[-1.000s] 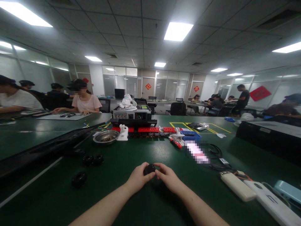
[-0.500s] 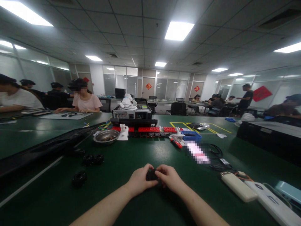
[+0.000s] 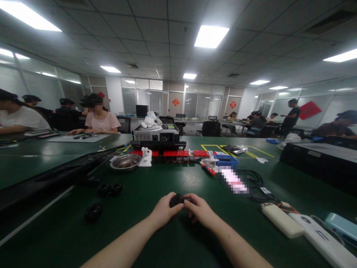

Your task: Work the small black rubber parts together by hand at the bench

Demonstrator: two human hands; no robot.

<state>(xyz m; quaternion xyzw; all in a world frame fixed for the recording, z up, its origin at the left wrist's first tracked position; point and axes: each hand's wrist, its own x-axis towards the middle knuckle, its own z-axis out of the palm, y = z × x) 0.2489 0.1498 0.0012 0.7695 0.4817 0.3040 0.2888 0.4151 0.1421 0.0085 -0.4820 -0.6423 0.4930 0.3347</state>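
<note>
Low over the green table, at the bottom middle of the head view, my left hand (image 3: pixel 164 209) is closed round a small glossy black caster wheel (image 3: pixel 176 200). Thumb and fingers of my right hand (image 3: pixel 199 209) pinch at its right edge; the fingertips partly hide what they grip. More black caster wheels lie on the table to the left: two close together (image 3: pixel 110 189) and one nearer me (image 3: pixel 94 212).
A long black panel (image 3: pixel 55 173) lies at the left. Further back are a metal bowl (image 3: pixel 125 162), an opened device (image 3: pixel 156 136), a red screwdriver (image 3: pixel 208 169) and a blue tray (image 3: pixel 227 160). Cables and a cream power bank (image 3: pixel 282 220) lie right. Co-workers sit around.
The caster wheel has turned in my hands and tipped up, showing more of its glossy side. Both hands have risen slightly, and my right fingers have shifted to its right edge.
</note>
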